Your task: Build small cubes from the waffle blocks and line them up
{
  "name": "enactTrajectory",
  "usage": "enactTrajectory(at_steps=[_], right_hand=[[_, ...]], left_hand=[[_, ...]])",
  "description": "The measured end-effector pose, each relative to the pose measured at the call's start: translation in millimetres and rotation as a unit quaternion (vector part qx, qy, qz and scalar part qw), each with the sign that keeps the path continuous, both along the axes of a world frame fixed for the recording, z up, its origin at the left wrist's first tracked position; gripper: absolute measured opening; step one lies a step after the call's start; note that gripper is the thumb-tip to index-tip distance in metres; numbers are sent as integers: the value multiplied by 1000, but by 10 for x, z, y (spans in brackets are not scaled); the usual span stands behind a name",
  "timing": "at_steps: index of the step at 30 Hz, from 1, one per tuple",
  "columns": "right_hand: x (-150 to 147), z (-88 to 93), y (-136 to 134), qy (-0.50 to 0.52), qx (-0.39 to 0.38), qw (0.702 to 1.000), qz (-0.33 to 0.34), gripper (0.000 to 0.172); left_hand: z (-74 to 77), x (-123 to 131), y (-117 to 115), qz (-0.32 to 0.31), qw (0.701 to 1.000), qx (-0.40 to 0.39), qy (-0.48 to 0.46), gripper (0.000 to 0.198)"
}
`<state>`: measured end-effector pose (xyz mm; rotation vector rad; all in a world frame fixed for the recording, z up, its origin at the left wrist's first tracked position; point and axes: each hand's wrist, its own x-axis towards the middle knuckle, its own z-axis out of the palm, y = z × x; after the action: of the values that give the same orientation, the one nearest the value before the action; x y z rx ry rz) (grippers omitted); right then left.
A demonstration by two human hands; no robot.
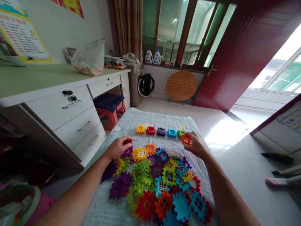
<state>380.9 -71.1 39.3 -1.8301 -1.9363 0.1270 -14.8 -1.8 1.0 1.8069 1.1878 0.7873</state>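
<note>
Right hand [196,145] pinching orange tile [186,140], centre-right, square face toward camera | left hand [118,147] on tile pile [160,185], grip unclear.

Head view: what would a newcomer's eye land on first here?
A bright pile of toothed plastic tiles sits on the pale quilted mat, front and centre. Beyond it lies a row of five tiles, yellow to green; the right hand holds an orange tile at its right end, the left hand touches the pile.

A white desk [58,103] stands left, red door [242,53] right, floor [223,131] sunlit
</note>
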Motion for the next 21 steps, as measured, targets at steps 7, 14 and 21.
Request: enactTrajectory(at_steps=[7, 14, 21], right_hand=[[632, 73, 340, -9, -43, 996, -75, 51], [752, 3, 537, -64, -118, 990, -42, 53], [734, -63, 601, -89, -136, 986, -34, 51]], left_hand=[[-22, -12, 11, -4, 1000, 4, 6, 28], [-17, -9, 4, -4, 1000, -2, -3, 28], [-33, -15, 3, -7, 1000, 0, 4, 28]])
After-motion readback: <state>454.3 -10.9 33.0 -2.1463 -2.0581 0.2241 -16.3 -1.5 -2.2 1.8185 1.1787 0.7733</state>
